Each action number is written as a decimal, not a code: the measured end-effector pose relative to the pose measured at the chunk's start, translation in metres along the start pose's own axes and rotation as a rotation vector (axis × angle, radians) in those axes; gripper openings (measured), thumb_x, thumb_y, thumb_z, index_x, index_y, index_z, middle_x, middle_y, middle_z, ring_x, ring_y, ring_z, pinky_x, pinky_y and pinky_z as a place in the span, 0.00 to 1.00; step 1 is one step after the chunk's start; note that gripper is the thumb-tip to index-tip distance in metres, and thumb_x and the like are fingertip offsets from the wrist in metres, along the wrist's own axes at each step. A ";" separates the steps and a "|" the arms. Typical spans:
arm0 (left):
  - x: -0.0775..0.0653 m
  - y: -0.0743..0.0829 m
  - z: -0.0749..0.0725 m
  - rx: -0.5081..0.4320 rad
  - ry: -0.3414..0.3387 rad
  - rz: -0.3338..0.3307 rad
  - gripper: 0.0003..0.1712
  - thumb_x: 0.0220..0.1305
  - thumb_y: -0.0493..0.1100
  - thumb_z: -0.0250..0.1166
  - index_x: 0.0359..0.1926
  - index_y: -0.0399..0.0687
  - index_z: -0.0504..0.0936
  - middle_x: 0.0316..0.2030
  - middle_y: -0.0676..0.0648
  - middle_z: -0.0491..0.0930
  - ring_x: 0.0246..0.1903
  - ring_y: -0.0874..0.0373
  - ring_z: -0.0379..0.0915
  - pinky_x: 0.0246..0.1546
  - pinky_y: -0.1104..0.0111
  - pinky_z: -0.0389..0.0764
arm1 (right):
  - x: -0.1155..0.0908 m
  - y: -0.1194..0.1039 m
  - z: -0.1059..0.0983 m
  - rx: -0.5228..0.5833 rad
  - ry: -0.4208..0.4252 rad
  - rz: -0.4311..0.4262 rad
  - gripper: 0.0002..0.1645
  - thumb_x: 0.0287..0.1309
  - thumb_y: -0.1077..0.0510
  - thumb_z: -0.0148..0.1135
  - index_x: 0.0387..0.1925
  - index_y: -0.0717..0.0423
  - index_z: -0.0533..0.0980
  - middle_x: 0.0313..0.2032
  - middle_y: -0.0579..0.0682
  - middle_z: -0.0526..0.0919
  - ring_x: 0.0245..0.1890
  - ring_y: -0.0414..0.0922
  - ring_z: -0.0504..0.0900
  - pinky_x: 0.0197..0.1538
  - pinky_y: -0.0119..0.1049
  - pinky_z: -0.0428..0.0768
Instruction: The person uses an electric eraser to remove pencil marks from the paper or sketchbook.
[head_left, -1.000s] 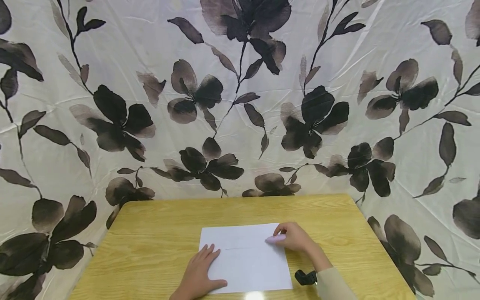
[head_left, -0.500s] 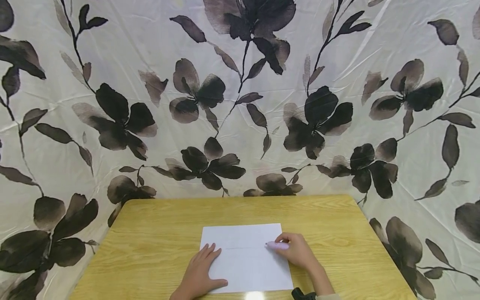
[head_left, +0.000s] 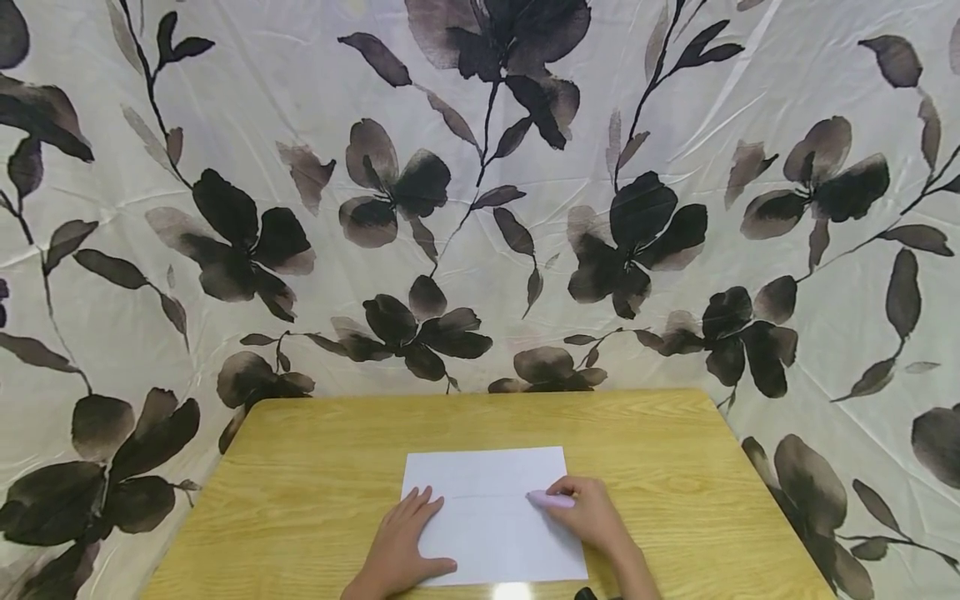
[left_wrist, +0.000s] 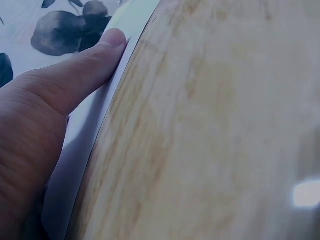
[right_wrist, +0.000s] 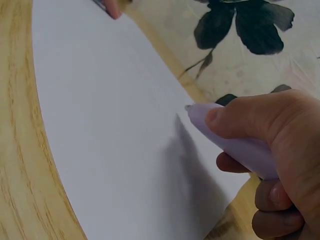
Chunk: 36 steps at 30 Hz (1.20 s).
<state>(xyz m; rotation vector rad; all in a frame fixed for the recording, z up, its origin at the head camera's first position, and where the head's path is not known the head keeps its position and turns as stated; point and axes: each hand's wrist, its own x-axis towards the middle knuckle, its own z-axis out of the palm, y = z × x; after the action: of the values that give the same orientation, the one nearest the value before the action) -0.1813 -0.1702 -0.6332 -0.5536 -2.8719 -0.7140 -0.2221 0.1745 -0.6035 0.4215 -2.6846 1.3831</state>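
Note:
A white sheet of paper (head_left: 502, 546) lies on the table, with a faint thin line across its upper middle. My left hand (head_left: 405, 537) rests spread on the sheet's left side, its thumb (left_wrist: 92, 65) along the near edge in the left wrist view. At the right side my right hand (head_left: 592, 512) grips a thick light-purple pen (head_left: 553, 500), its point towards the left. In the right wrist view the pen (right_wrist: 240, 142) shows a small grey tip above its shadow on the paper. Whether that tip touches the paper I cannot tell.
The yellow wood-grain table (head_left: 337, 442) extends around the sheet on all sides. Behind it hangs a pale cloth (head_left: 510, 275) with dark flowers. A small black object (head_left: 585, 593) shows at the right wrist, cut off by the frame's bottom edge.
My right hand has moved towards me with the pen, sliding down along the sheet's right side. The left hand stays in place on the paper.

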 end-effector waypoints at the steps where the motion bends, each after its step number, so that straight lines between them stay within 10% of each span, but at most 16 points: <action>1: 0.000 0.000 0.000 0.001 0.000 0.000 0.58 0.40 0.81 0.63 0.66 0.50 0.72 0.68 0.43 0.65 0.69 0.42 0.54 0.63 0.43 0.57 | 0.000 0.001 0.001 0.012 -0.007 0.009 0.09 0.45 0.58 0.76 0.29 0.41 0.84 0.30 0.37 0.84 0.30 0.37 0.78 0.35 0.31 0.78; 18: 0.002 0.000 -0.002 0.000 -0.001 -0.006 0.58 0.40 0.81 0.63 0.66 0.50 0.73 0.68 0.44 0.66 0.69 0.42 0.54 0.63 0.43 0.57 | 0.005 0.010 -0.006 0.147 -0.104 0.103 0.16 0.46 0.54 0.77 0.40 0.49 0.85 0.36 0.45 0.85 0.37 0.43 0.79 0.39 0.33 0.77; 36: 0.002 0.001 -0.003 0.010 -0.011 -0.020 0.58 0.40 0.82 0.62 0.66 0.51 0.72 0.68 0.45 0.65 0.70 0.44 0.53 0.64 0.44 0.57 | 0.017 0.007 -0.011 0.075 -0.120 0.032 0.10 0.43 0.56 0.79 0.32 0.49 0.87 0.31 0.41 0.86 0.34 0.40 0.81 0.39 0.33 0.79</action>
<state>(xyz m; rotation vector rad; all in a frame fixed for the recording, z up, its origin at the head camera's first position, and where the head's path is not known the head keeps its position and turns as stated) -0.1829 -0.1701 -0.6300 -0.5298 -2.8934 -0.7007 -0.2410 0.1843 -0.5993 0.4852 -2.7513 1.5174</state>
